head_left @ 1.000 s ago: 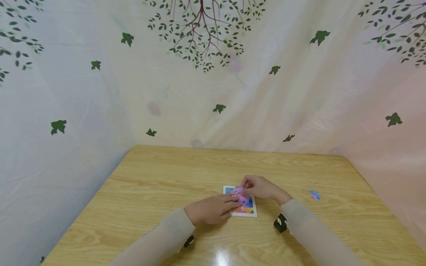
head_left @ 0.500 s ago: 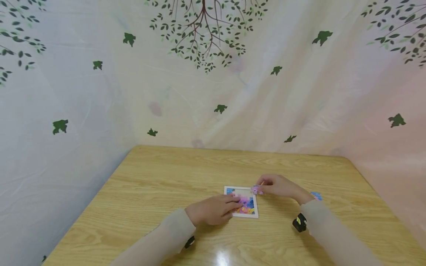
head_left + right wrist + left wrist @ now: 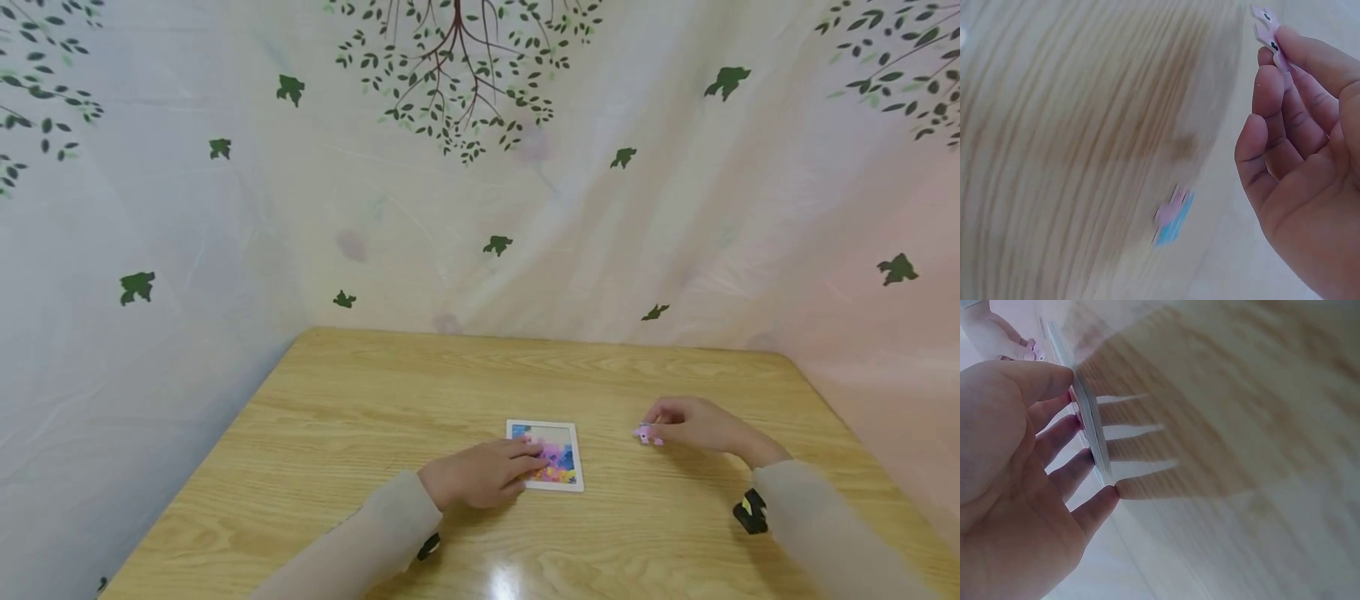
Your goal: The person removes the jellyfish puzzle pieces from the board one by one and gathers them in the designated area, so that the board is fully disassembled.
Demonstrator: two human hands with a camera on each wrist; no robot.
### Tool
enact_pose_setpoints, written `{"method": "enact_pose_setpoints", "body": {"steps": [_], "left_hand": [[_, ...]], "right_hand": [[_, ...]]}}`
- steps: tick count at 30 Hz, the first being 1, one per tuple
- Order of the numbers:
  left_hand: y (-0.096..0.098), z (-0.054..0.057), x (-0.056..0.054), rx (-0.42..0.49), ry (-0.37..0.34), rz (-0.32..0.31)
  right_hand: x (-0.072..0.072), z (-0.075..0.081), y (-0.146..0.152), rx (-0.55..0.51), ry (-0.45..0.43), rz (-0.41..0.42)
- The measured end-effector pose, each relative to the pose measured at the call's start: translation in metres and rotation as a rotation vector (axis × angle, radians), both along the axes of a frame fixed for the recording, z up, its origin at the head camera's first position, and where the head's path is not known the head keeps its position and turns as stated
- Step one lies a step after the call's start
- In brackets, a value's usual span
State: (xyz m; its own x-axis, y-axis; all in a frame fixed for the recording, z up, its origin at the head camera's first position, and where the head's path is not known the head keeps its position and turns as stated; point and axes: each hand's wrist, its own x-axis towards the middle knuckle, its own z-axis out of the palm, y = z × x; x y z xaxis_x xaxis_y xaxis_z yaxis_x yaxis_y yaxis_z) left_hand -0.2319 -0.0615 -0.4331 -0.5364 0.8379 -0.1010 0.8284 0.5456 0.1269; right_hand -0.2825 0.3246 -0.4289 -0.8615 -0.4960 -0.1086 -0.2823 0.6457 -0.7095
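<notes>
My left hand [image 3: 480, 473] rests on a small white-framed jigsaw puzzle [image 3: 577, 458]. Its fingers lie over the pink, blue and yellow picture, and the top part of the tray shows bare pale backing. From the left wrist, the puzzle [image 3: 1092, 419] appears edge-on, with the thumb and fingertips touching it. Off to the right, my right hand [image 3: 697, 423] pinches a pink puzzle piece [image 3: 647, 434] between thumb and fingers, above the table. Dark eye marks show on that piece [image 3: 1270, 37] in the right wrist view.
A loose pink and blue puzzle piece [image 3: 1172, 215] lies on the wooden table [image 3: 375, 392]; in the head view the right hand hides it. A curtain with printed leaves [image 3: 487, 192] surrounds the table's back and sides. Black wrist devices [image 3: 752, 512] sit below the sleeves.
My right hand has lifted the pink piece out of the puzzle's top part and carried it to the right. The backing there is now exposed. The left hand has stayed in place.
</notes>
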Motion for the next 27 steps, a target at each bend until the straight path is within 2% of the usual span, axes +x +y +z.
{"method": "enact_pose_setpoints", "body": {"steps": [10,27], "left_hand": [[0.0,-0.002,0.0,0.017,-0.009,0.004],[0.001,-0.004,-0.001,-0.006,0.002,0.018]], "right_hand": [[0.007,-0.001,0.03,0.067,-0.025,-0.054],[0.007,-0.008,0.033,0.112,0.031,-0.111]]}}
